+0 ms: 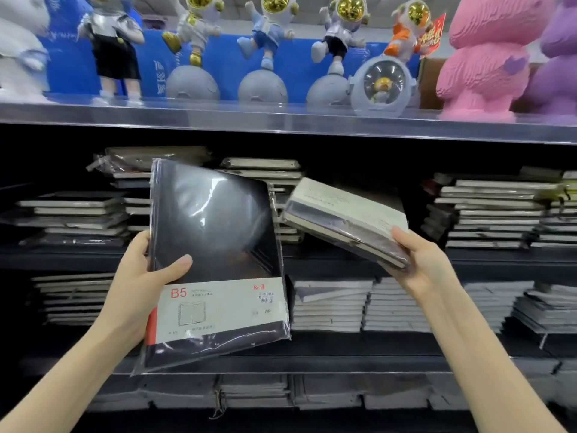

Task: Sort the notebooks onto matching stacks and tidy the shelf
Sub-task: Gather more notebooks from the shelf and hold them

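My left hand (142, 276) grips a large black B5 notebook (215, 245) in clear wrap, thumb on its cover, held upright and tilted in front of the shelves. My right hand (420, 257) holds two smaller wrapped notebooks (343, 214) stacked flat, page edges showing, tilted down to the right. Both are held in the air, apart from the stacks. Behind them, piles of dark notebooks fill the middle shelf: a left stack (75, 217), a taller centre stack (281, 173) partly hidden, and a right stack (493, 214).
A lower shelf carries more notebook stacks (331, 307), and another row (256, 392) lies beneath. The top shelf (281, 117) carries astronaut figurines (268, 42), a round lamp (382, 85) and a pink block figure (490, 57).
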{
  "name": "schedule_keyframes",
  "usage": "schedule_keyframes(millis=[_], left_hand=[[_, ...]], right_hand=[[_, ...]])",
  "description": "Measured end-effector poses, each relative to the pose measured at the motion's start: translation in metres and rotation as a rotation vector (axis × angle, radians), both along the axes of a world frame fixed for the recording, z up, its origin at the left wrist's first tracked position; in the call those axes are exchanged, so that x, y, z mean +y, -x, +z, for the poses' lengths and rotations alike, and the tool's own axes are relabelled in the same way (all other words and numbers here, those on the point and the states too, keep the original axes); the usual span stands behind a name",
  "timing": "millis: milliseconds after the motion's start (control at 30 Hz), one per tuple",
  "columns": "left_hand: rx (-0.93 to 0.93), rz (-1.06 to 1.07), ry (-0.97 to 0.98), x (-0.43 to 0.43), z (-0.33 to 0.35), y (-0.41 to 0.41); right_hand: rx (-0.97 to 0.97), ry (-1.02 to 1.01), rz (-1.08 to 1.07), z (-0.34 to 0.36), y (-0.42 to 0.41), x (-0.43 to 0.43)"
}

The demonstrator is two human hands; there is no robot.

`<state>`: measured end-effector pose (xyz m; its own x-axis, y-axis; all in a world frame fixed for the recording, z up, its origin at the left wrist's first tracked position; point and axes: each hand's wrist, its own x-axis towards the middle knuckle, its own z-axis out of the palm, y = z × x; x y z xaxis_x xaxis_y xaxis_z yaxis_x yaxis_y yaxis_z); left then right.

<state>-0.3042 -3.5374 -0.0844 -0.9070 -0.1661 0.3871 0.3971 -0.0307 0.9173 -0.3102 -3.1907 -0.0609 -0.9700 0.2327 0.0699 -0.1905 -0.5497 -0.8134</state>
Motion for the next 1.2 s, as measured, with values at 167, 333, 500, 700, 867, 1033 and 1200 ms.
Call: schedule_keyframes(millis=[167,333,500,700,867,1033,1200], left_hand=[[0.065,-0.061,0.138,0.033,-0.003,-0.007],[0.166,-0.064,0.286,0.073,-0.008,-0.016],[0.118,-0.035,0.238,0.103,-0.014,-0.016],[-0.033,-0.164,-0.020,0.144,-0.015,-0.016],[-0.079,-0.250,-0.150,0.179,0.000,-0.020],[-0.020,-0.207,-0.077,0.191,0.002,-0.019],[-0.058,-0.246,-0.109,0.204,0.005,-0.008]], right_hand=[[-0.029,-0.154,0.000,-0.020,-0.029,0.055],[0.022,-0.398,-0.029,-0.031,-0.059,0.098],[0.059,-0.329,0.000,-0.026,-0.079,0.120],[0.074,-0.305,0.084,-0.030,-0.096,0.121],[0.137,-0.332,0.064,-0.024,-0.111,0.126],[0.112,-0.263,-0.038,-0.006,-0.121,0.161],[0.065,-0.129,-0.146,0.015,-0.107,0.198]])
